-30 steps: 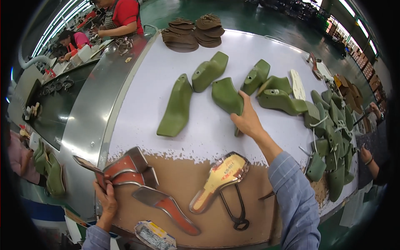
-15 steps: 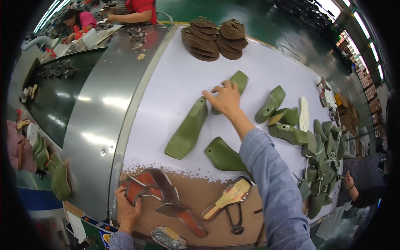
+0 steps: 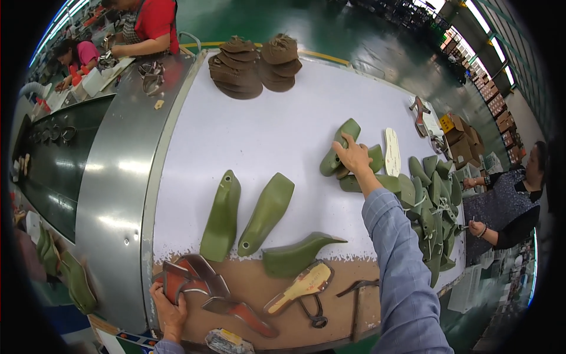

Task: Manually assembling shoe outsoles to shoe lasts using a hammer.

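At the near left, my left hand (image 3: 171, 310) is closed round the edge of a reddish-brown sandal (image 3: 197, 276) with wide crossed straps. A second brown sandal piece (image 3: 244, 314) lies beside it. My right hand (image 3: 355, 156) reaches across the table, its fingers curled over a green shoe last (image 3: 341, 144); its fingertips are partly hidden. Other lasts lie close under that hand. Two green lasts, one (image 3: 221, 218) left of the other (image 3: 268, 212), lie side by side mid-table. Another last (image 3: 300, 255) lies on its side nearer me.
A cream insole piece (image 3: 303, 286) and pincers (image 3: 315, 312) lie on the table's brown strip. Brown sole stacks (image 3: 236, 68) stand at the far edge. A heap of green lasts (image 3: 433, 212) lies at right, with a person (image 3: 501, 200) beside it. A metal ledge (image 3: 127, 177) runs along the left.
My right hand has moved right, from a last mid-table to another last near the heap. The mid-table last now lies nearer, beside its neighbour. My left hand still holds the sandal.
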Available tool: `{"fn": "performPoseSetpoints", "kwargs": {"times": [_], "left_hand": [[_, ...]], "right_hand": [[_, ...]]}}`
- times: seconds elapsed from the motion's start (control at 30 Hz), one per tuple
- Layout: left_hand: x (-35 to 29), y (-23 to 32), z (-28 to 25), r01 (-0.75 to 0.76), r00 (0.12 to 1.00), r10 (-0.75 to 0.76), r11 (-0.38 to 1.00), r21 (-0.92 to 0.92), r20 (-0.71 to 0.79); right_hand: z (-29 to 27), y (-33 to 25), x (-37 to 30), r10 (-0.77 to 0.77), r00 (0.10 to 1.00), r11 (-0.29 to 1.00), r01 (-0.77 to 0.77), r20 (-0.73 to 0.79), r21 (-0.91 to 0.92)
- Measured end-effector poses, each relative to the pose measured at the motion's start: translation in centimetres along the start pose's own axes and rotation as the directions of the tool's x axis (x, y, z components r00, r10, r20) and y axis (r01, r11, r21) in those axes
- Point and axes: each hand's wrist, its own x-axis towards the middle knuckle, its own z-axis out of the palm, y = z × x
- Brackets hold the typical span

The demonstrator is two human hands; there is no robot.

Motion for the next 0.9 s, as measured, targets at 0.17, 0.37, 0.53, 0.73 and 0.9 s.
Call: {"fn": "performPoseSetpoints", "kwargs": {"times": [0.17, 0.37, 0.53, 0.73, 0.9], "left_hand": [[-0.1, -0.2, -0.9, 0.097, 0.995, -0.098, 0.994, 0.054, 0.015], [0.4, 0.5, -0.3, 0.043, 0.999, -0.043, 0.999, 0.03, -0.001], [0.2, -0.2, 0.3, -0.011, 1.0, 0.012, 0.998, 0.063, -0.018], [-0.6, -0.8, -0.6, 0.035, 0.999, -0.037, 0.994, 0.103, 0.015], [0.7, -0.6, 0.7, -0.048, 0.998, 0.053, 0.986, 0.161, -0.033]], "right_hand": [[3.5, 0.4, -6.3, -0.313, 0.95, 0.949, 0.312, 0.005, 0.036], [-3.8, 4.3, -8.9, -0.203, 0.953, 0.977, 0.211, -0.224, 0.013], [0.2, 10.0, -11.9, -0.039, 0.998, 0.999, 0.04, 0.045, -0.023], [3.7, 6.2, -22.0, -0.276, 0.956, 0.896, 0.217, 0.103, 0.387], [3.7, 6.3, -25.9, -0.406, 0.905, 0.822, 0.3, 0.13, 0.484]]}}
